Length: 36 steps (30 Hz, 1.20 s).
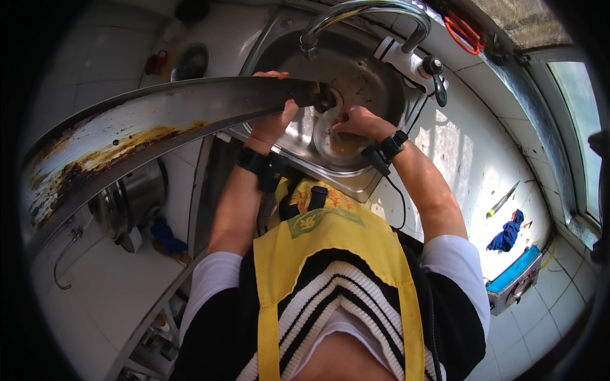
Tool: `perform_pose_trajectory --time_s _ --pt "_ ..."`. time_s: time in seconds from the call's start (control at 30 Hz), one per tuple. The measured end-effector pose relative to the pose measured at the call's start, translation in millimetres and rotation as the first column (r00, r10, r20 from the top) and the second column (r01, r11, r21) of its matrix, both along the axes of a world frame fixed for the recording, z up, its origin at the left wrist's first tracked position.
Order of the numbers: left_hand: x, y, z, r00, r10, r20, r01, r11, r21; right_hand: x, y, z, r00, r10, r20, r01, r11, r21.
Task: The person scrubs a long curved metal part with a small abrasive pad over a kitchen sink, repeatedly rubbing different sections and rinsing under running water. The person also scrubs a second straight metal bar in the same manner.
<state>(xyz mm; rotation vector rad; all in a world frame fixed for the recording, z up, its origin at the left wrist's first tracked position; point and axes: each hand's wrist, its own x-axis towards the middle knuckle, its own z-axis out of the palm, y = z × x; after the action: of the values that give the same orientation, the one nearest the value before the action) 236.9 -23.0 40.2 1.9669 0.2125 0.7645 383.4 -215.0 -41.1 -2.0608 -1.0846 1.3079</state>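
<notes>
A long metal panel (200, 102) with raised edges stretches from the far left to over the sink. Brown and black burnt grease or rust stains cover its left part. My left hand (274, 121) grips it near its right end, the thumb on the near edge and fingertips showing at the far edge. Below that end, a clear round bowl (329, 143) of cloudy brownish water sits in the stainless-steel sink (381, 90). My right hand (360, 121) reaches into the bowl with curled fingers; whether they hold anything is hidden.
A chrome faucet (367, 9) arches over the sink, its black lever (436, 78) to the right. On the right counter lie a knife (504, 200), a blue cloth (507, 233) and a metal box with a blue top (514, 271). A metal pot (138, 200) stands left, beyond the panel.
</notes>
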Motion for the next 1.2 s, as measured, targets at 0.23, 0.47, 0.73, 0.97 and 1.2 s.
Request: perform_pose_trajectory --time_s 0.23,0.47,0.73,0.97,1.2 --pt "-1 2 1 1.000 -0.014 0.002 0.014 1.000 -0.018 -61 -1 -45 0.932 0.291 0.218 -0.214 0.923 -0.320" --pt "-1 4 0 1.000 -0.019 0.006 0.018 1.000 0.006 -28 21 -21 0.849 0.509 0.142 -0.434 0.824 -0.363" --pt "-3 8 -3 0.999 0.021 -0.028 -0.019 0.999 0.048 25 41 9 0.980 -0.179 -0.087 0.196 0.940 0.279" --pt "-9 10 -2 0.991 0.049 -0.125 -0.018 0.970 0.242 -4 91 -22 0.956 -0.291 -0.049 0.294 0.924 0.246" --pt "-11 11 -4 0.995 0.048 -0.091 -0.026 0.973 0.231 2 91 34 0.953 -0.027 -0.300 0.148 0.910 0.388"
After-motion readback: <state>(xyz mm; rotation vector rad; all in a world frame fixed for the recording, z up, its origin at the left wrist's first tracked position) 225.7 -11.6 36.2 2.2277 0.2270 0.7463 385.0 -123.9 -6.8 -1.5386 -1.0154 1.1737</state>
